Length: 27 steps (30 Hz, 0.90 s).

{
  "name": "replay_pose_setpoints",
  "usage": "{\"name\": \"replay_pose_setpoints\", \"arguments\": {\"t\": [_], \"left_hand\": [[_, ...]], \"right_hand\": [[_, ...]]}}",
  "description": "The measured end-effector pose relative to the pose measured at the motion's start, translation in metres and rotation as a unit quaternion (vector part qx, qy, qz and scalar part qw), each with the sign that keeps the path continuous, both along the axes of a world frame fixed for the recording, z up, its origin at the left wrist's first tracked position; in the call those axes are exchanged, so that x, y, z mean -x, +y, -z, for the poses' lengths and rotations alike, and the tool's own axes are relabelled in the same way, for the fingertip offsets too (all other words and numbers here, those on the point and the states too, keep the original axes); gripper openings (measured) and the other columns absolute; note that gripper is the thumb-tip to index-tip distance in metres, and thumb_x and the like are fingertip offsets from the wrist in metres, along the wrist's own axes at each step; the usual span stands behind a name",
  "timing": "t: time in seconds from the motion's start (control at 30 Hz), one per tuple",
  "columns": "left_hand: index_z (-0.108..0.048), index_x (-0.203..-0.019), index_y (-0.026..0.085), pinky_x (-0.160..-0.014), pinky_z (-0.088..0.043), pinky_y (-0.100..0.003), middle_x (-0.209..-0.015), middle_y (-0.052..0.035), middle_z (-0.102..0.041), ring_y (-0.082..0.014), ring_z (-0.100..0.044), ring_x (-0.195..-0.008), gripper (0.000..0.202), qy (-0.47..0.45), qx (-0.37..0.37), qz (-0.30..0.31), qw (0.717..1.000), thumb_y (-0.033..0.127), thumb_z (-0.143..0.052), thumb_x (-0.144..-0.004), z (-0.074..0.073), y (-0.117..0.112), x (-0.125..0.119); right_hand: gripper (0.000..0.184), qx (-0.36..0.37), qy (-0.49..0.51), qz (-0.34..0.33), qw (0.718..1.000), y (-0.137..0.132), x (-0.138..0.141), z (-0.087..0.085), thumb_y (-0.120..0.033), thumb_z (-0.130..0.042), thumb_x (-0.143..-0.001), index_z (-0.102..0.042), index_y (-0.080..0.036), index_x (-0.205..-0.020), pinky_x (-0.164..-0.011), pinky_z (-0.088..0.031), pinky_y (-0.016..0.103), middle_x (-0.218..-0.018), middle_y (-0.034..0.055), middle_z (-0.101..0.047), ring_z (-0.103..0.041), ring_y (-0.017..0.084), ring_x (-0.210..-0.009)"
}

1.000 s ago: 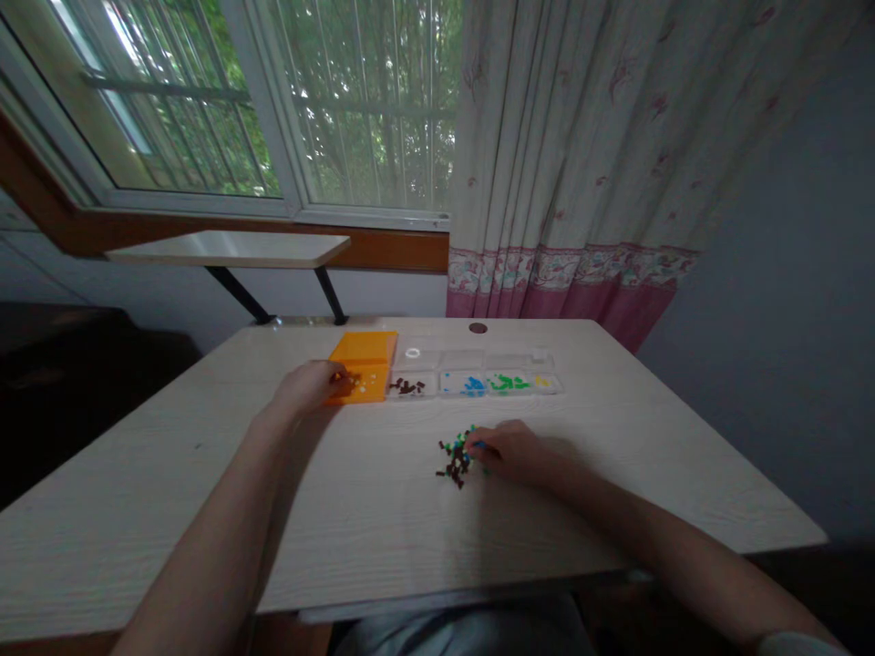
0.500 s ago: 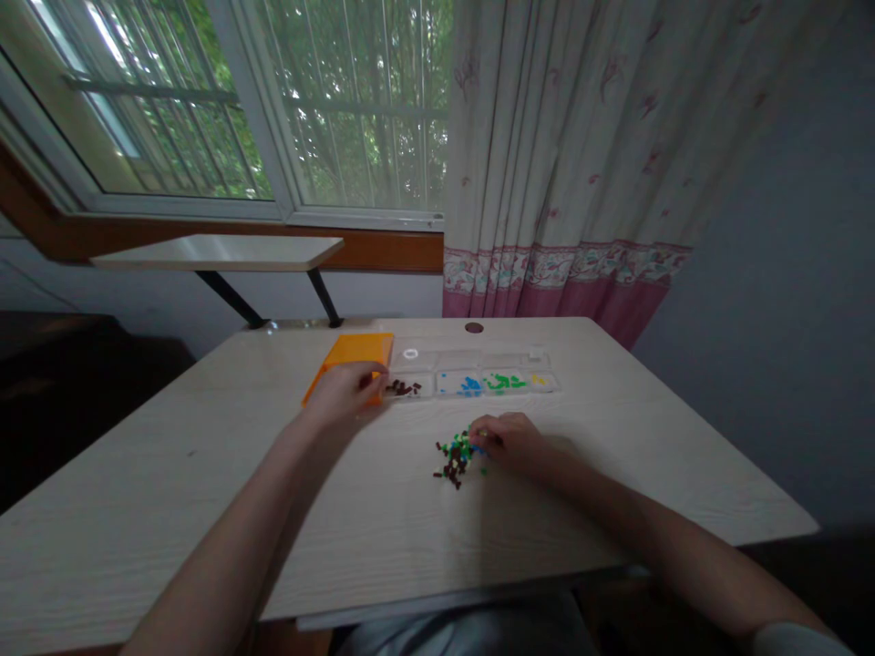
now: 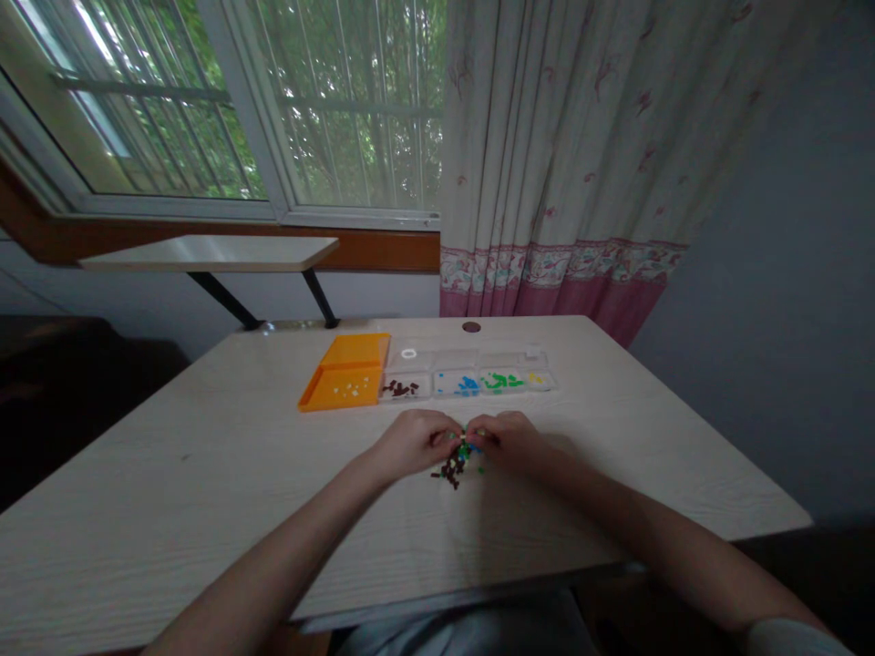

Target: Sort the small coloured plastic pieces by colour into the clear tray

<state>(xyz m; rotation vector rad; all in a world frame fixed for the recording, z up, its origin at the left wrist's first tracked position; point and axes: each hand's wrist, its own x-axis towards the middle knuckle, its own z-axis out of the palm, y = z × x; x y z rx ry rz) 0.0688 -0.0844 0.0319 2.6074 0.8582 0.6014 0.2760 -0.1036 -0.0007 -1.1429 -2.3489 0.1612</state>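
Observation:
A small heap of mixed beads (image 3: 455,465), dark red, green and blue, lies on the pale wooden table (image 3: 205,510). My left hand (image 3: 412,442) and my right hand (image 3: 507,439) meet over its far edge, fingers curled and pinching at the beads. What each pinch holds is too small to make out. Behind the heap stands a clear sorting box (image 3: 471,374) with dark red, blue, green and yellow beads in separate compartments. An orange tray (image 3: 345,383) with a few white beads lies to its left.
A small white ring (image 3: 408,353) sits in the box's back row. A dark round cable hole (image 3: 471,326) marks the table's far edge. Beyond are a window, a wall shelf (image 3: 205,253) and a flowered curtain (image 3: 547,155).
My left hand left the orange tray and came right and towards me to the bead heap, meeting my right hand. The right hand has stayed at the heap.

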Motion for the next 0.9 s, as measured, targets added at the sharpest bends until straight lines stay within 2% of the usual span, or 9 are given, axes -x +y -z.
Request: {"name": "replay_pose_setpoints", "arguments": {"t": [0.2,0.3,0.47,0.53,0.8,0.9], "left_hand": [[-0.066,-0.081,0.017,-0.054,-0.038,-0.016,-0.066,-0.001,-0.064,-0.0084,-0.055,-0.057,0.018,-0.007,-0.019,0.022,1.0,0.023,-0.049,-0.082,0.002,0.0,0.0],[-0.065,-0.083,0.017,-0.059,-0.042,-0.016,-0.073,-0.0027,-0.067,-0.0097,-0.059,-0.064,0.019,-0.048,-0.048,0.0,0.998,0.024,-0.048,-0.083,0.0,0.004,0.006],[-0.066,-0.084,0.015,-0.062,-0.046,-0.018,-0.076,-0.006,-0.069,-0.0115,-0.062,-0.067,0.022,-0.175,-0.13,-0.066,0.974,0.028,-0.049,-0.084,-0.01,0.013,0.021],[-0.067,-0.084,0.015,-0.061,-0.047,-0.019,-0.075,-0.0061,-0.069,-0.0115,-0.062,-0.065,0.023,-0.195,-0.152,-0.084,0.965,0.029,-0.049,-0.084,-0.014,0.014,0.024],[-0.067,-0.087,0.016,-0.062,-0.046,-0.02,-0.075,-0.0058,-0.069,-0.0119,-0.061,-0.066,0.027,-0.159,-0.149,-0.111,0.97,0.034,-0.047,-0.085,-0.014,0.016,0.028],[-0.067,-0.09,0.017,-0.065,-0.045,-0.02,-0.081,-0.0057,-0.069,-0.0129,-0.061,-0.07,0.03,-0.087,-0.128,-0.15,0.976,0.037,-0.045,-0.085,-0.018,0.03,0.044]], "right_hand": [[0.026,0.004,-0.015,0.001,1.0,0.001,-0.002,-0.002,-0.04,-0.047,-0.085,-0.065,-0.021,-0.089,-0.057,-0.036,0.022,-0.064,0.0003,-0.066,-0.057,0.012,-0.055],[0.025,0.018,-0.042,0.004,0.999,0.0,-0.007,-0.008,-0.04,-0.05,-0.082,-0.063,-0.022,-0.095,-0.056,-0.035,0.02,-0.064,-0.0008,-0.065,-0.057,0.011,-0.055],[0.017,0.071,-0.117,-0.102,0.985,-0.005,-0.014,-0.027,-0.033,-0.053,-0.079,-0.066,-0.022,-0.08,-0.054,-0.033,0.018,-0.061,-0.0027,-0.064,-0.054,0.008,-0.052],[0.017,0.08,-0.131,-0.114,0.982,-0.007,-0.015,-0.032,-0.034,-0.055,-0.077,-0.067,-0.022,-0.078,-0.053,-0.033,0.018,-0.059,-0.0029,-0.064,-0.054,0.009,-0.052],[0.015,0.117,-0.139,-0.128,0.975,-0.009,-0.013,-0.032,-0.027,-0.054,-0.078,-0.068,-0.025,-0.083,-0.054,-0.035,0.018,-0.066,-0.0032,-0.067,-0.057,0.009,-0.055],[0.016,0.121,-0.141,-0.134,0.973,-0.008,-0.013,-0.03,-0.023,-0.053,-0.078,-0.068,-0.025,-0.085,-0.056,-0.036,0.018,-0.068,-0.0032,-0.067,-0.057,0.01,-0.056]]}}
